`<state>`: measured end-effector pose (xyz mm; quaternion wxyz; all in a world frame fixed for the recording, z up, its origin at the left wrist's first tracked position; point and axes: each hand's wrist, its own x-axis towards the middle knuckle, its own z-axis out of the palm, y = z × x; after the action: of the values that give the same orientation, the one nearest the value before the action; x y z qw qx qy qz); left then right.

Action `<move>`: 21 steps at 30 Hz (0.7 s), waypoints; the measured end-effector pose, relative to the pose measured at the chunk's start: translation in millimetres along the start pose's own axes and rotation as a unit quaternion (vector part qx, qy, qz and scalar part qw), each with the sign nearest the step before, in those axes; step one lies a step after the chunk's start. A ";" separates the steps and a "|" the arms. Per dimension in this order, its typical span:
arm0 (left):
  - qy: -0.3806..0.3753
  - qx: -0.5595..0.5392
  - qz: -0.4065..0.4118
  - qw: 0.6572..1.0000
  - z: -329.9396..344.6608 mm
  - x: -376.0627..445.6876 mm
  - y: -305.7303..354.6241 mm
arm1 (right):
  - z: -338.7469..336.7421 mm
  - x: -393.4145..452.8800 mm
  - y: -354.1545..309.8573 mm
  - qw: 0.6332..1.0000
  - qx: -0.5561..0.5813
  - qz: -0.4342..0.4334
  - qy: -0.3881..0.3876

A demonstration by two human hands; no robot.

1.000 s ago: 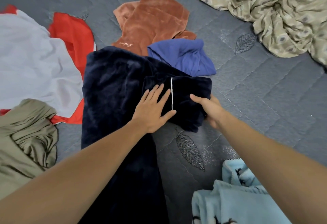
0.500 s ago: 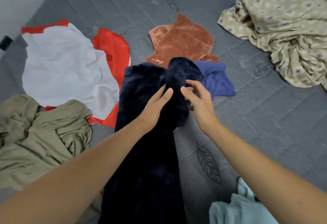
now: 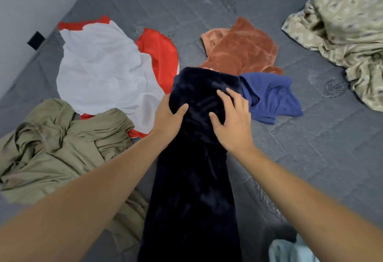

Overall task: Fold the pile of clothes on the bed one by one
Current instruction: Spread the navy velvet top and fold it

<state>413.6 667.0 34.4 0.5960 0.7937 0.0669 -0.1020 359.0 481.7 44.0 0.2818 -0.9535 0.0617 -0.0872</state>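
Grey quilted bed [image 3: 310,147] – bare stretch at right, wall along left edge. Dark navy garment [image 3: 194,179] runs down the centre toward the camera, its far end overlapping the rust top [image 3: 242,48] and touching the blue shirt [image 3: 271,96]. White-and-red garment [image 3: 103,71] and olive garment [image 3: 51,147] lie left. No readable writing. Left hand [image 3: 167,116] grips the navy's left edge, thumb on top – right hand [image 3: 232,118] rests spread, fingers flat on it.

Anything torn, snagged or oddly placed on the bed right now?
Nothing stands out. The navy garment lies in a long strip under both hands; the left hand grips its edge, the right hand rests on top. Other clothes lie loose, unfolded.
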 end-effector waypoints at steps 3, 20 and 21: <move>0.029 0.107 0.031 0.993 -8.3 2.8 -14.8 | 14.7 0.8 13.8 0.996 -0.056 -0.019 -0.069; -0.047 0.496 0.301 0.813 27.2 52.3 -113.2 | 104.8 5.4 73.1 0.986 -0.134 -0.067 -0.068; -0.049 0.501 0.298 0.811 22.0 44.2 -108.9 | 98.3 -1.6 70.0 0.987 -0.128 -0.058 -0.073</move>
<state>429.9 675.7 -83.7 0.1192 0.9574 -0.2621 0.0224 372.4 475.4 -75.8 0.1552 -0.9876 -0.0036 -0.0253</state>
